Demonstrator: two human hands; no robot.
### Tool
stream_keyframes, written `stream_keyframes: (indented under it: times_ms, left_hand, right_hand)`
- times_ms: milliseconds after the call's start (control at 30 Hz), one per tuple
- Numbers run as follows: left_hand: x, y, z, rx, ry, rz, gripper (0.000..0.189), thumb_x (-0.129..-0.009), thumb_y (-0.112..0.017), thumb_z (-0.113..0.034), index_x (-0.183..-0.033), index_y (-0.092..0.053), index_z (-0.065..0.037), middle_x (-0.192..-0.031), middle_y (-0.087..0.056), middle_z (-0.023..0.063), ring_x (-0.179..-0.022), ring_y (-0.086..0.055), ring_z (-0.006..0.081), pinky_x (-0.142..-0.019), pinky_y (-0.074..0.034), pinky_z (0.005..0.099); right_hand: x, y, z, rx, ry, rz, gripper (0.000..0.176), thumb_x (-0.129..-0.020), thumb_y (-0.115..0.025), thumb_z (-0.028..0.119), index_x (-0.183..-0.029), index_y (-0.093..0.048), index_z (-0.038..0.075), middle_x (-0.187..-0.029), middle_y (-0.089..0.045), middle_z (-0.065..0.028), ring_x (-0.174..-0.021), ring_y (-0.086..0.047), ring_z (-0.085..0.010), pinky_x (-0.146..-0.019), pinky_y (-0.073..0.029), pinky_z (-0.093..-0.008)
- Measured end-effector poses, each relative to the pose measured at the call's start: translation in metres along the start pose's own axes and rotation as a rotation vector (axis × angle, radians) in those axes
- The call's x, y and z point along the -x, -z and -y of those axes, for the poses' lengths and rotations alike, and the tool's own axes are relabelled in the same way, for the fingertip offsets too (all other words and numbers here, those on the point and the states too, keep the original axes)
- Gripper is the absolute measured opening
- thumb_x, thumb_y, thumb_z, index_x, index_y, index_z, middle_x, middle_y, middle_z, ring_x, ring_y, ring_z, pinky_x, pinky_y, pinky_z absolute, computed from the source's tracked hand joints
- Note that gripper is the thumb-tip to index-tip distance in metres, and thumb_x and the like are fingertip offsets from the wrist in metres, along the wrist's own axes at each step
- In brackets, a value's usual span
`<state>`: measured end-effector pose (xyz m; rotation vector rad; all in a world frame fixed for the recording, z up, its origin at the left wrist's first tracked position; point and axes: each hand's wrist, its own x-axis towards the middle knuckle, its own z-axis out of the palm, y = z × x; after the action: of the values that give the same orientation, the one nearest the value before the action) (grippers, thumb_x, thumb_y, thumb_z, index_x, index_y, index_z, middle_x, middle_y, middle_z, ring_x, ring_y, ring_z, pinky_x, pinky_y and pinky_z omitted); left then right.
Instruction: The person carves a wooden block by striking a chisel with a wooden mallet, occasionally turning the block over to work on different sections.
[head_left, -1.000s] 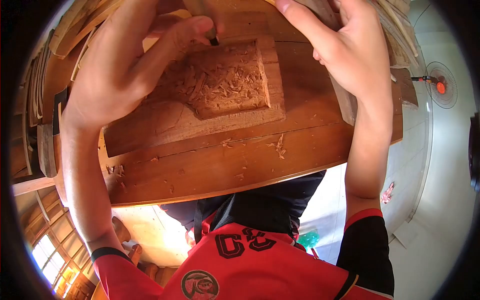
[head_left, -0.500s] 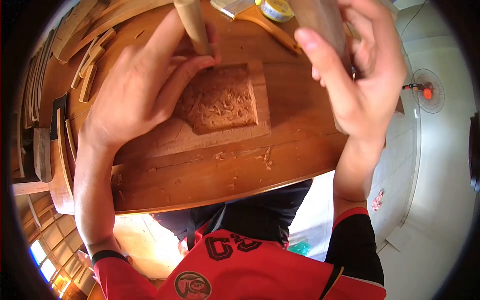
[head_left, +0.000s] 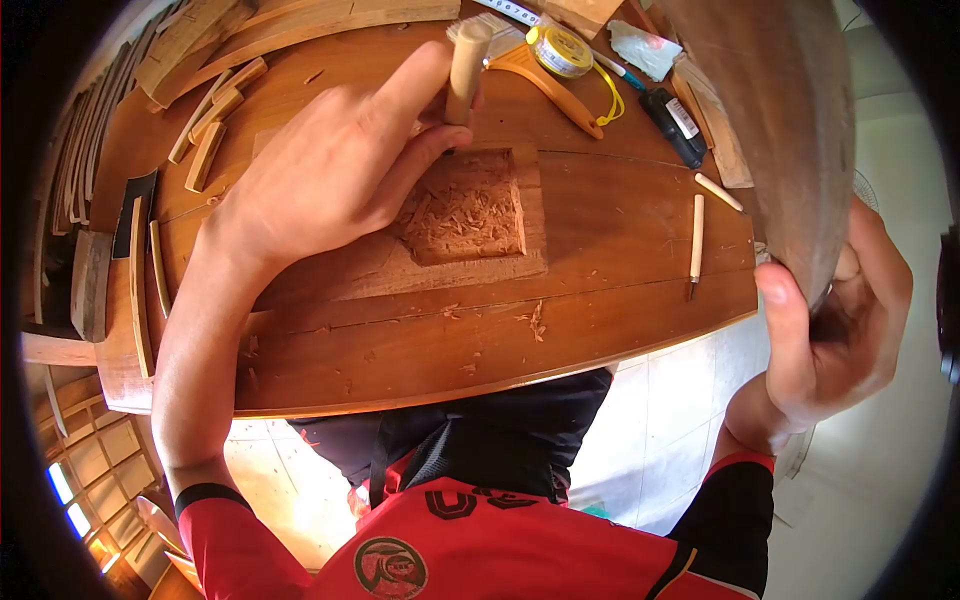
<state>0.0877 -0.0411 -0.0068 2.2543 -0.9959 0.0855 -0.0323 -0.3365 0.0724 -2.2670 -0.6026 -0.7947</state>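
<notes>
My left hand [head_left: 330, 165] grips a wooden-handled tool [head_left: 467, 70], held upright at the top edge of a square recess. The recess, full of curly shavings [head_left: 465, 215], is cut into a wooden board [head_left: 340, 275]. Fingers hide the tool's lower end. At the right, my right hand [head_left: 840, 320] is closed around the lower end of a large dark wooden piece [head_left: 805, 120], raised close to the camera and apart from the board.
A brush [head_left: 545, 85], a yellow tape measure [head_left: 560, 50] and a black-handled item [head_left: 672, 125] lie at the back. Two slim wooden-handled tools [head_left: 697, 235] rest at the table's right. Curved wood strips [head_left: 205, 155] lie at the left.
My right hand has moved right and down, away from the board, with the dark wooden piece. The tool in my left hand now stands farther right in view.
</notes>
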Motion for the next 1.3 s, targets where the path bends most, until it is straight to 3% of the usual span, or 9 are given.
stream_keyframes:
  times_ms: [200, 367, 467, 533, 700, 800, 867, 967, 1300]
  left_hand:
    - [-0.003, -0.001, 0.001, -0.003, -0.01, 0.002, 0.023, -0.099, -0.062, -0.002, -0.121, -0.055, -0.006, -0.097, -0.075, 0.0129, -0.093, -0.073, 0.0388, -0.075, -0.058, 0.0439]
    - [-0.001, -0.004, 0.0, -0.046, -0.126, -0.075, 0.026, -0.098, -0.064, -0.005, -0.123, -0.054, -0.007, -0.093, -0.075, 0.0144, -0.086, -0.071, 0.043, -0.069, -0.055, 0.0472]
    - [-0.003, -0.002, -0.003, -0.068, -0.147, -0.069, 0.027, -0.098, -0.065, -0.005, -0.123, -0.054, -0.007, -0.091, -0.075, 0.0153, -0.085, -0.07, 0.0441, -0.068, -0.054, 0.0481]
    - [-0.002, -0.003, -0.002, -0.091, -0.151, -0.073, 0.028, -0.098, -0.065, -0.005, -0.124, -0.054, -0.007, -0.09, -0.074, 0.0154, -0.085, -0.07, 0.0439, -0.068, -0.054, 0.0481]
    - [-0.006, -0.005, 0.009, 0.068, -0.105, -0.041, 0.029, -0.101, -0.061, -0.005, -0.129, -0.051, -0.001, -0.099, -0.073, 0.0168, -0.089, -0.074, 0.0342, -0.074, -0.058, 0.0408]
    - [-0.009, -0.006, 0.016, 0.353, 0.044, -0.049, 0.031, -0.105, -0.056, -0.007, -0.134, -0.047, 0.0, -0.104, -0.072, 0.0148, -0.095, -0.072, 0.0231, -0.082, -0.058, 0.0354]
    - [-0.01, -0.004, 0.021, 0.493, 0.105, -0.029, 0.034, -0.109, -0.052, -0.01, -0.14, -0.042, -0.001, -0.104, -0.071, 0.0112, -0.102, -0.066, 0.0153, -0.088, -0.056, 0.0314]
    - [-0.01, -0.005, 0.022, 0.614, 0.129, -0.069, 0.034, -0.109, -0.051, -0.011, -0.14, -0.042, -0.001, -0.104, -0.072, 0.0112, -0.101, -0.066, 0.0152, -0.089, -0.055, 0.0305]
    - [-0.003, -0.013, 0.011, 0.187, -0.051, -0.116, 0.038, -0.101, -0.06, 0.002, -0.136, -0.046, 0.001, -0.104, -0.073, 0.0131, -0.096, -0.074, 0.0216, -0.083, -0.06, 0.0339]
  right_hand:
    - [-0.009, -0.008, -0.005, 0.21, 0.051, 0.353, 0.049, -0.084, -0.081, -0.004, -0.129, -0.064, -0.003, -0.115, -0.073, -0.0153, -0.096, -0.073, -0.0209, -0.084, -0.056, -0.0314]
    - [-0.007, -0.008, 0.0, 0.14, 0.006, 0.191, 0.044, -0.09, -0.079, 0.005, -0.13, -0.064, -0.004, -0.117, -0.073, -0.0206, -0.103, -0.073, -0.0231, -0.091, -0.055, -0.0339]
    - [-0.01, -0.015, -0.003, 0.221, 0.019, 0.382, 0.046, -0.093, -0.076, 0.004, -0.135, -0.06, -0.006, -0.117, -0.073, -0.0216, -0.106, -0.072, -0.0233, -0.093, -0.055, -0.0338]
    - [-0.009, -0.006, -0.003, 0.213, 0.02, 0.312, 0.046, -0.093, -0.076, 0.003, -0.135, -0.06, -0.006, -0.116, -0.073, -0.0217, -0.106, -0.071, -0.0222, -0.092, -0.054, -0.0332]
    - [-0.007, -0.006, -0.014, 0.127, 0.085, 0.23, 0.046, -0.093, -0.073, -0.001, -0.137, -0.058, -0.008, -0.112, -0.072, -0.0169, -0.094, -0.07, -0.0178, -0.084, -0.054, -0.0282]
    - [-0.003, -0.011, -0.016, 0.072, -0.073, 0.289, 0.046, -0.094, -0.073, 0.0, -0.137, -0.056, -0.007, -0.106, -0.07, -0.012, -0.08, -0.062, -0.0104, -0.07, -0.05, -0.0243]
    - [-0.004, -0.018, -0.014, -0.008, -0.179, 0.231, 0.041, -0.089, -0.08, 0.004, -0.126, -0.064, -0.004, -0.104, -0.073, -0.0146, -0.09, -0.072, -0.0188, -0.082, -0.055, -0.0298]
    - [-0.001, -0.016, -0.02, -0.021, -0.166, 0.236, 0.041, -0.09, -0.078, 0.003, -0.128, -0.063, -0.005, -0.103, -0.072, -0.014, -0.087, -0.07, -0.0172, -0.079, -0.054, -0.0283]
    - [-0.001, 0.0, -0.013, 0.092, -0.058, 0.322, 0.047, -0.091, -0.073, -0.005, -0.136, -0.057, -0.009, -0.11, -0.071, -0.0159, -0.081, -0.066, -0.0139, -0.074, -0.052, -0.0253]
